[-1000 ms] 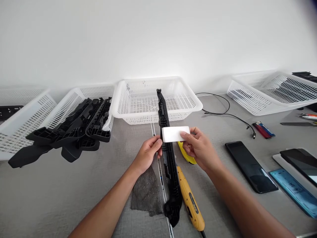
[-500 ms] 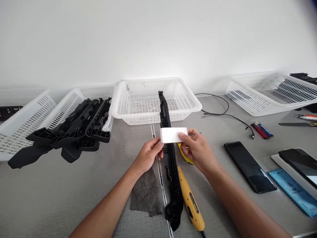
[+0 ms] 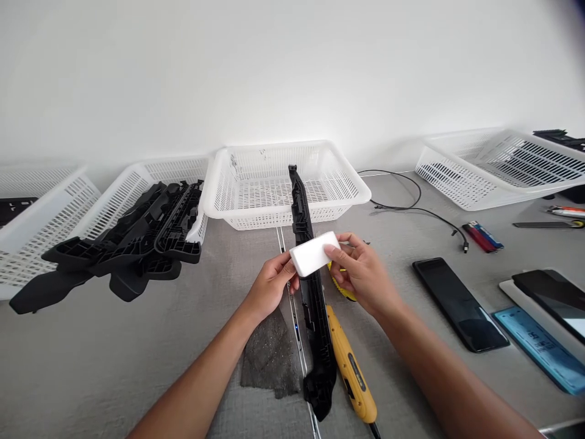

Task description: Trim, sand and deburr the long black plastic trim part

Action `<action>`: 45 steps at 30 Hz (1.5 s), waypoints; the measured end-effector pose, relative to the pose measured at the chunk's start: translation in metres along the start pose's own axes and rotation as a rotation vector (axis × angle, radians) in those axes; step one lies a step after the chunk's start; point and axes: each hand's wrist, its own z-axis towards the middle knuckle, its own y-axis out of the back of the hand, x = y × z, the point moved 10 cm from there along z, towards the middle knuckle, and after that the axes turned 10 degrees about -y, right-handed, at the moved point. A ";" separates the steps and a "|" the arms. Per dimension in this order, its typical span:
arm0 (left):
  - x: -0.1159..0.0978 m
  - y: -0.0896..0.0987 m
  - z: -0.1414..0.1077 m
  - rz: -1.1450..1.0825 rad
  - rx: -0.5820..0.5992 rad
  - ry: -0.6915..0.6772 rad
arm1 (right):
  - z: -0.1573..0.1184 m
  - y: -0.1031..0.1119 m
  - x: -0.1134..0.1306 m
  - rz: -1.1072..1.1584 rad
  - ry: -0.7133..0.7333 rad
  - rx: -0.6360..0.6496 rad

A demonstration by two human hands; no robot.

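Since the earlier frame, the smooth white rectangular block (image 3: 311, 255) has turned from nearly level to slanted, its end nearest the left hand (image 3: 269, 283) now lower. Right hand (image 3: 365, 274): clamped on the block's other end, thumb flat on the face. Left hand: closed on the long, ribbed black plastic part (image 3: 316, 323), gripping its near edge. Block lies between the hands, across the front of the black part; cannot tell whether its face touches the ribs, or whether the left thumb meets its end.

Below the right hand: yellow handheld tool with black cord (image 3: 351, 366), alongside the black part. Below the left hand: dark grey cloth (image 3: 269, 353), flat on the surface (image 3: 205, 366). Beyond both hands: white perforated plastic basket (image 3: 283, 216). Right of the right hand, well apart: black rectangular phone (image 3: 457, 305).
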 end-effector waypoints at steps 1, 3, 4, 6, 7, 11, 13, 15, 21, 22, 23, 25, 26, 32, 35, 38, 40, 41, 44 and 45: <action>0.000 0.000 0.000 0.002 0.003 0.002 | 0.001 0.005 0.003 0.011 0.017 -0.029; 0.000 0.000 -0.001 0.007 0.000 0.005 | 0.002 0.018 0.008 0.029 0.050 -0.098; 0.000 0.000 -0.001 0.007 -0.004 0.003 | 0.002 0.022 0.010 0.024 0.059 -0.119; -0.002 0.001 -0.001 0.005 -0.018 -0.002 | 0.002 0.021 0.011 -0.030 0.056 -0.095; -0.002 0.001 -0.001 0.006 -0.022 -0.003 | 0.001 0.015 0.010 -0.075 0.043 -0.048; 0.001 0.003 -0.001 -0.001 -0.042 -0.007 | -0.007 -0.016 0.007 -0.210 0.006 0.207; 0.003 0.004 0.000 -0.008 -0.049 -0.011 | -0.011 -0.022 0.011 -0.233 0.026 0.270; 0.005 0.004 0.000 -0.017 -0.047 -0.014 | -0.011 -0.021 0.013 -0.247 0.044 0.285; 0.001 0.001 -0.002 0.012 -0.032 -0.007 | -0.008 -0.016 0.015 -0.252 0.077 0.261; 0.000 0.000 -0.002 0.041 -0.022 -0.003 | -0.008 -0.015 0.016 -0.252 0.083 0.249; -0.001 -0.001 -0.002 0.063 -0.015 -0.002 | -0.008 -0.014 0.016 -0.254 0.088 0.237; -0.003 0.000 -0.002 0.077 -0.024 -0.012 | -0.008 -0.014 0.016 -0.271 0.079 0.243; -0.004 0.001 -0.001 0.074 -0.032 -0.018 | -0.009 -0.016 0.014 -0.287 0.064 0.268; -0.004 0.001 -0.001 0.054 -0.035 -0.039 | -0.009 -0.016 0.012 -0.282 0.085 0.270; -0.004 -0.002 -0.003 0.055 -0.014 -0.019 | -0.008 -0.015 0.012 -0.280 0.094 0.246; -0.008 -0.006 -0.004 0.028 0.023 -0.031 | -0.007 -0.019 0.005 -0.275 0.049 0.276; -0.012 -0.009 -0.005 0.009 0.048 -0.066 | -0.004 -0.015 0.006 -0.231 0.065 0.232; -0.014 -0.009 -0.005 0.005 0.052 -0.080 | -0.003 -0.012 0.007 -0.209 0.078 0.205; -0.015 -0.009 -0.004 0.010 0.047 -0.087 | -0.004 -0.010 0.010 -0.203 0.103 0.182; -0.013 -0.009 -0.004 0.006 0.042 -0.076 | -0.004 -0.011 0.011 -0.223 0.105 0.195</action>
